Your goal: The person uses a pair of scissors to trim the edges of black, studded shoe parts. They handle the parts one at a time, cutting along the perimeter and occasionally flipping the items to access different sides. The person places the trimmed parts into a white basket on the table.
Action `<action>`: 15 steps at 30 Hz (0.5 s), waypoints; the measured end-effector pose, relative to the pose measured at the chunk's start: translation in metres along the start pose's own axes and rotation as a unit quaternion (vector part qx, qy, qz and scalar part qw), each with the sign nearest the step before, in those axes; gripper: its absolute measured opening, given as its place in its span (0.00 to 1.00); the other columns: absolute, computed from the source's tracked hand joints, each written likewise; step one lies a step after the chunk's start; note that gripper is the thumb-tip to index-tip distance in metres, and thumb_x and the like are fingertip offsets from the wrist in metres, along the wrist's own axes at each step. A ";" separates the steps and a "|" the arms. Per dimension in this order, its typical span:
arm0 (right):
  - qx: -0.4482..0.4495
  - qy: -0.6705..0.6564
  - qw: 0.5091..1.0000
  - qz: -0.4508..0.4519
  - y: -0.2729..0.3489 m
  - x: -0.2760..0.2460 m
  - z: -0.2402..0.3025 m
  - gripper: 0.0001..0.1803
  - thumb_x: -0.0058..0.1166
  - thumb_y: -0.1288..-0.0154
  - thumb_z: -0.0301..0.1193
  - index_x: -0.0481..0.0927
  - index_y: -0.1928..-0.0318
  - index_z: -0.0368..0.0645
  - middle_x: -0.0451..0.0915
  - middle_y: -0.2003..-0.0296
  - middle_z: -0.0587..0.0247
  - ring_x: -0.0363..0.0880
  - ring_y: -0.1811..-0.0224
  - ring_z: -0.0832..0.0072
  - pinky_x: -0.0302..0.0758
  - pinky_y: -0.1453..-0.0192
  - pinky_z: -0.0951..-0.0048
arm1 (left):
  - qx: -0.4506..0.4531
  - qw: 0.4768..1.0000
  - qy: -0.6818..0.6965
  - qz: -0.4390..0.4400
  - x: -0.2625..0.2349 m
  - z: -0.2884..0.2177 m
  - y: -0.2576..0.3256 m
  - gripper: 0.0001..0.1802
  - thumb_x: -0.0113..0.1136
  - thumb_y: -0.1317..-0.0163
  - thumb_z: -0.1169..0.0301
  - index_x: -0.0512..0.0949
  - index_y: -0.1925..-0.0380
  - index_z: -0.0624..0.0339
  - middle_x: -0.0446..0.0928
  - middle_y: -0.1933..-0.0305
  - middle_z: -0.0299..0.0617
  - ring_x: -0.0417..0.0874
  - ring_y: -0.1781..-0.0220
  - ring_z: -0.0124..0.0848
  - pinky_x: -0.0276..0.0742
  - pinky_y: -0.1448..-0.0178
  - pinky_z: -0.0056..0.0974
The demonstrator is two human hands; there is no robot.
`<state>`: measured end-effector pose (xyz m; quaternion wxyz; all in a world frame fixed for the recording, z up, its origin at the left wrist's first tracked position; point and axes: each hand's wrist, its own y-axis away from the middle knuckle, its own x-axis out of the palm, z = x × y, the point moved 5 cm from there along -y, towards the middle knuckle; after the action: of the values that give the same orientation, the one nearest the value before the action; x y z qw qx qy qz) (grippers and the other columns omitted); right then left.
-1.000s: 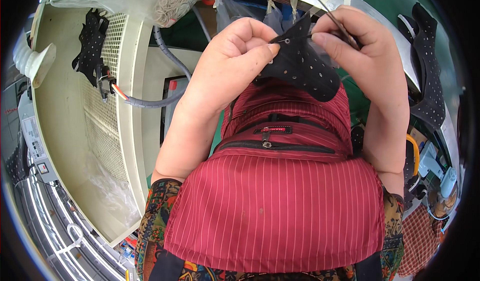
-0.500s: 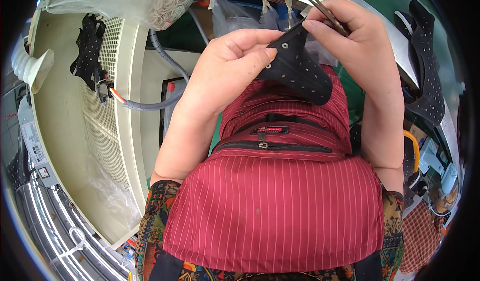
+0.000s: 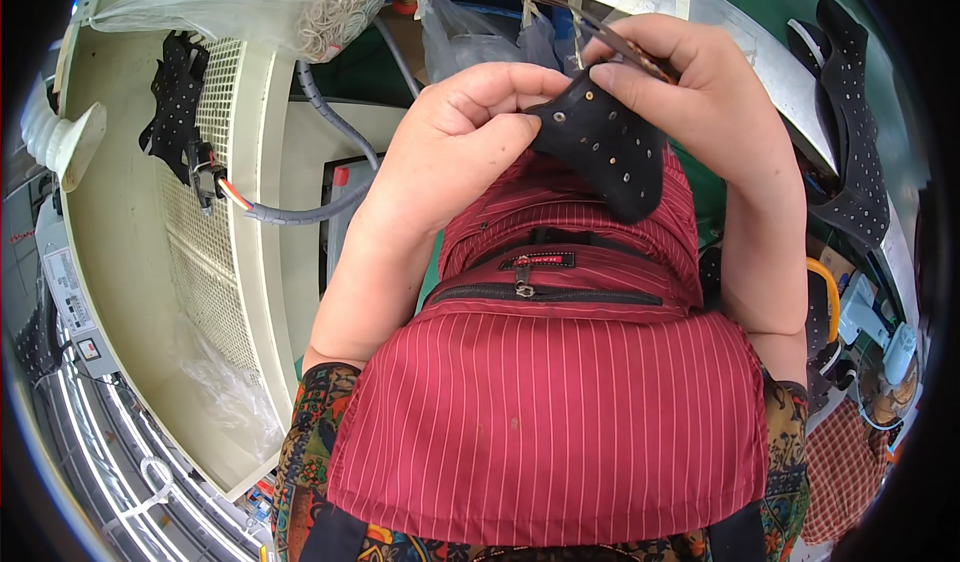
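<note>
A black perforated leather piece (image 3: 605,147), dotted with small metal eyelets, is held up in front of the chest, above a red striped apron (image 3: 550,412) with a zipped pocket. The left hand (image 3: 470,137) pinches its upper left edge between thumb and curled fingers, clenched firmly on the material. The right hand (image 3: 700,102) grips the upper right corner with its fingertips and also holds a slim metal tool (image 3: 625,47), like tweezers or snips, whose tip sits just at the piece's top edge. Judging by this, trimming or picking at the edge is under way; whether any of the edge is already finished cannot be told, and the piece is not yet set down. To the right, similar black perforated pieces (image 3: 850,132) hang over a curved metal rail (image 3: 740,32); another (image 3: 175,102) rests on a cream machine housing (image 3: 120,262) at left, near a grey hose (image 3: 310,207).
</note>
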<state>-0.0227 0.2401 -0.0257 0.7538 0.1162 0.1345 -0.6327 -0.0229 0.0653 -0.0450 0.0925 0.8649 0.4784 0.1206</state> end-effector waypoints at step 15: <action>-0.045 0.051 0.995 0.076 0.006 0.014 0.008 0.09 0.56 0.44 0.27 0.78 0.67 0.32 0.71 0.82 0.66 0.67 0.79 0.82 0.66 0.73 0.76 | 0.093 0.972 -0.213 0.016 0.008 -0.015 0.000 0.07 0.62 0.43 0.76 0.81 0.66 0.68 0.80 0.68 0.37 0.77 0.65 0.20 0.73 0.60 0.27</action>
<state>-0.0141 0.2251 -0.0230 0.7963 0.1247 0.1920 -0.5599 -0.0234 0.0731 -0.0293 0.1098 0.8828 0.4433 -0.1100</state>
